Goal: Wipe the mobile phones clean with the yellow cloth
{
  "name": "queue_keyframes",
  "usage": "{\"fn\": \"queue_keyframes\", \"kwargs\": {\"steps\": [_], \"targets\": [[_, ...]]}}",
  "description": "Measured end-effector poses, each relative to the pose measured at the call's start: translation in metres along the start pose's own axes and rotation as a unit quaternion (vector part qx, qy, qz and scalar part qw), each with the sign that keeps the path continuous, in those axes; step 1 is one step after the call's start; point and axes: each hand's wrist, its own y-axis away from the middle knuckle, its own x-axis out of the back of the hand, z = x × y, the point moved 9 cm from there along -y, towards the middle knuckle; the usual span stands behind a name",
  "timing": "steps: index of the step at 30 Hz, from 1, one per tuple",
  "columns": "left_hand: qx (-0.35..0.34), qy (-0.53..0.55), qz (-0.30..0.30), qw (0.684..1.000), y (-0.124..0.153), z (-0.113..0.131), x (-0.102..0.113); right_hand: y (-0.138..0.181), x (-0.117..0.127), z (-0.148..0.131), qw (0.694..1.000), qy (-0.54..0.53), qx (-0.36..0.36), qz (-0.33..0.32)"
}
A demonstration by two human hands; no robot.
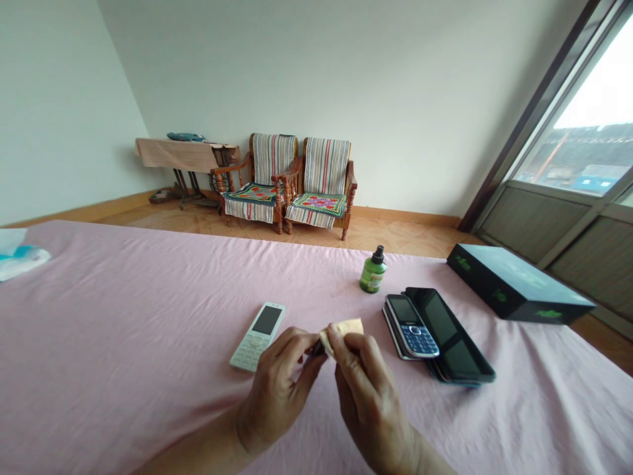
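Observation:
My left hand pinches a small dark object whose kind I cannot make out, as the fingers cover most of it. Pressed against that object is a pale yellow cloth, gripped between the thumb and fingers of my right hand. Just left of my left hand, a white keypad phone lies face up on the pink sheet. To the right of my right hand, a blue keypad phone rests on other phones, beside a large black-screened device.
A green spray bottle stands upright beyond my hands. At the right edge of the pink sheet sits a black box. A white and blue packet lies far left. Two wooden chairs and a cloth-covered table stand by the wall.

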Motion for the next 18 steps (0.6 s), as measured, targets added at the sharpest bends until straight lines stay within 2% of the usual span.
{"fn": "queue_keyframes", "kwargs": {"steps": [8, 18], "targets": [[-0.003, -0.051, 0.034, 0.998, 0.000, -0.008, 0.005, -0.009, 0.012, 0.040, 0.994, 0.049, -0.101, 0.006], [-0.003, -0.019, 0.010, 1.000, 0.000, -0.007, 0.002, -0.018, 0.030, 0.013, 0.992, -0.032, -0.086, 0.086]]}}
